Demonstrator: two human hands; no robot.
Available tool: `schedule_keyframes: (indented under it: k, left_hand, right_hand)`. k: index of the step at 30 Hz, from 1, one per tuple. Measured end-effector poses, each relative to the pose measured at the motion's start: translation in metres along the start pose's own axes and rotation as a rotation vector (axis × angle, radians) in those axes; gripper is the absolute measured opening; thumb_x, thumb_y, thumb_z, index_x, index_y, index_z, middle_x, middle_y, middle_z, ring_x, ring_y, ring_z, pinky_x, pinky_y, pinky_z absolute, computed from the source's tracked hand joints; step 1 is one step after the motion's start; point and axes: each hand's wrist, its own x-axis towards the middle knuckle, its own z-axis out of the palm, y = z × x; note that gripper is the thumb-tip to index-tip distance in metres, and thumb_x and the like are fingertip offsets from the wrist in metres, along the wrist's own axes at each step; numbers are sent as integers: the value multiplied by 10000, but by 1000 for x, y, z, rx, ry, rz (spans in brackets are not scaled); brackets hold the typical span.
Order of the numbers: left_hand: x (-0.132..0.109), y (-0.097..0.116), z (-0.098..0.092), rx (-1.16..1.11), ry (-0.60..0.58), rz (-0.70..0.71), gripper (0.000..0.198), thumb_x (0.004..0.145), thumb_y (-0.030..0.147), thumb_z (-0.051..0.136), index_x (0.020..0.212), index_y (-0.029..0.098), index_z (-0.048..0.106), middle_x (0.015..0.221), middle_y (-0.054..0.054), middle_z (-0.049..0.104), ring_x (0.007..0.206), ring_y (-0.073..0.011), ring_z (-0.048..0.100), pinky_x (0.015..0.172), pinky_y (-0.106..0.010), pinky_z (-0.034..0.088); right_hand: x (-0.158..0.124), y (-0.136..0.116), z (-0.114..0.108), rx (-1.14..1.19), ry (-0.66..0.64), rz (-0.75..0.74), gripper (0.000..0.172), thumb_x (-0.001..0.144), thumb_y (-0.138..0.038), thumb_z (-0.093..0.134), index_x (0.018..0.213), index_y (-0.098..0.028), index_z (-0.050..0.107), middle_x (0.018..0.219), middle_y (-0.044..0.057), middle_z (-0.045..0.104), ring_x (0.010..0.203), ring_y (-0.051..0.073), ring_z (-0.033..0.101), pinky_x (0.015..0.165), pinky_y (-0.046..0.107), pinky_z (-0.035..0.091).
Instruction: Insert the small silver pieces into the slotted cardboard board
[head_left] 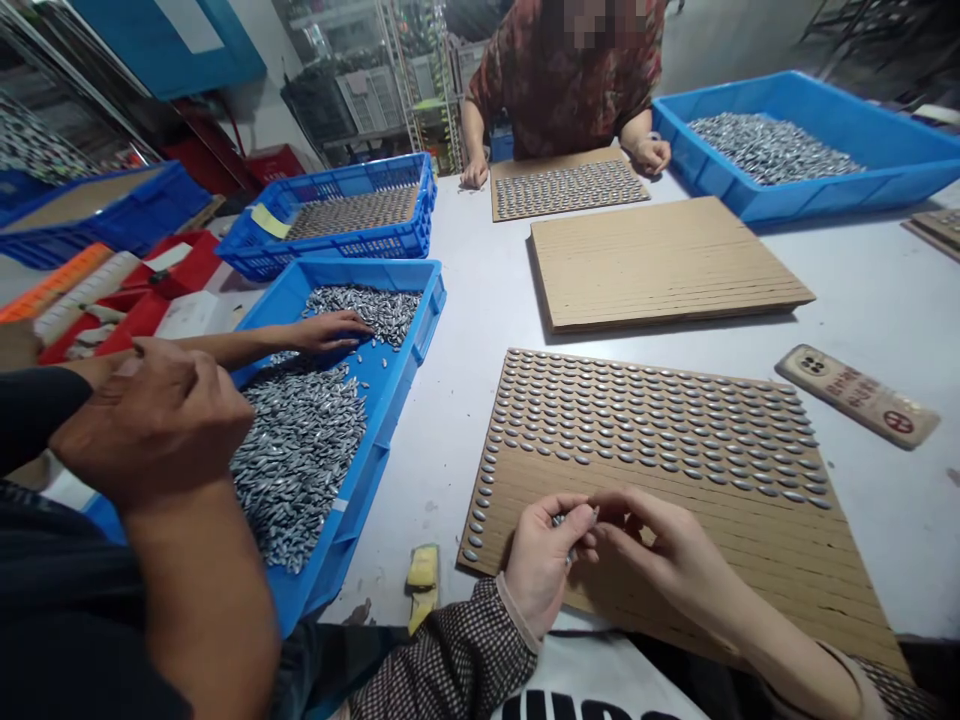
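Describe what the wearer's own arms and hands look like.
Both hands are bare, no gloves or rings visible. The left hand comes out of a dark, finely checked sleeve with a lighter cuff at the wrist. The right hand has a bare forearm; its sleeve, similarly patterned, is pushed up.

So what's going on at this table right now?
The person's left hand holds a few small metal pieces, and the right hand picks at them over a slotted cardboard board. The board's upper rows are filled with pieces; the lower rows are bare. To the left, another person's hand reaches into a blue bin heaped with the same pieces. Across the table, a third person rests both hands beside a filled board.
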Motion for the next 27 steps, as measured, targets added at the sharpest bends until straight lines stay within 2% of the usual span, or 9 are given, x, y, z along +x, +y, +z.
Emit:
schedule_keyframes:
  k: [3, 6, 8, 10, 15, 17, 19, 22, 27]
  left_hand:
    - [-1, -2, 2, 6, -14, 4, 367, 711, 273, 764, 1003, 87, 641, 724, -30, 632, 605, -81, 547, 555, -200, 446]
    - [-2, -2, 3, 14, 26, -11, 419, 680, 212, 778, 1044, 115, 595, 775, -25, 644, 639, -95, 584, 590, -214, 479]
    - [-2, -2, 3, 31, 34, -37, 424, 663, 184, 782, 1029, 117, 578, 780, -23, 645, 648, -100, 599, 607, -220, 496]
    - [-1, -2, 3, 38, 27, -48, 426, 661, 181, 783, 1019, 122, 562, 777, -17, 641, 644, -101, 604, 607, -223, 506]
    - [2, 1, 4, 45, 10, -49, 387, 681, 189, 777, 989, 136, 547, 772, -5, 632, 630, -95, 613, 594, -212, 513]
    - [3, 4, 6, 12, 23, -58, 326, 706, 160, 744, 971, 135, 555, 836, -31, 655, 681, -107, 640, 648, -224, 532]
    - [3, 7, 7, -48, 53, -68, 257, 737, 121, 688, 962, 132, 564, 933, -75, 676, 788, -140, 675, 755, -258, 545]
    - [2, 9, 8, -107, 81, -101, 266, 742, 74, 648, 991, 122, 569, 1018, -125, 684, 896, -182, 692, 854, -294, 531]
    - [-1, 5, 8, -115, 79, -136, 296, 765, 150, 694, 1023, 121, 552, 1003, -150, 700, 845, -179, 703, 811, -280, 540]
  right_hand:
    - [0, 4, 0, -17, 31, -66, 250, 935, -278, 489, 1151, -231, 605, 958, 62, 647, 815, 165, 621, 656, 261, 515]
    - [-2, 7, -2, -18, 23, -147, 209, 945, -247, 472, 1065, -237, 643, 1011, 81, 631, 901, 182, 622, 731, 288, 532]
    - [-3, 8, -4, -2, 13, -163, 172, 947, -239, 482, 1004, -230, 644, 994, 79, 641, 908, 184, 626, 752, 296, 535]
    - [-6, 9, -5, -27, 18, -193, 164, 946, -216, 488, 1036, -231, 624, 992, 77, 650, 905, 179, 629, 758, 292, 534]
    - [-8, 17, -8, -216, 66, -334, 220, 942, -147, 470, 1089, -233, 608, 987, 74, 645, 863, 159, 625, 711, 259, 520]
    - [-5, 23, -10, -266, 108, -347, 213, 935, -142, 477, 1078, -224, 612, 975, 73, 644, 854, 158, 625, 702, 257, 521]
    - [2, 33, -11, -318, 205, -343, 194, 926, -143, 487, 1051, -211, 619, 979, 76, 645, 868, 164, 626, 715, 265, 527]
    - [15, 49, -8, -405, 320, -329, 195, 929, -135, 464, 999, -198, 635, 977, 82, 655, 883, 174, 629, 740, 285, 536]
    - [27, 62, 2, -572, 296, -318, 243, 948, -134, 421, 1013, -175, 651, 1017, 104, 659, 888, 181, 623, 737, 287, 533]
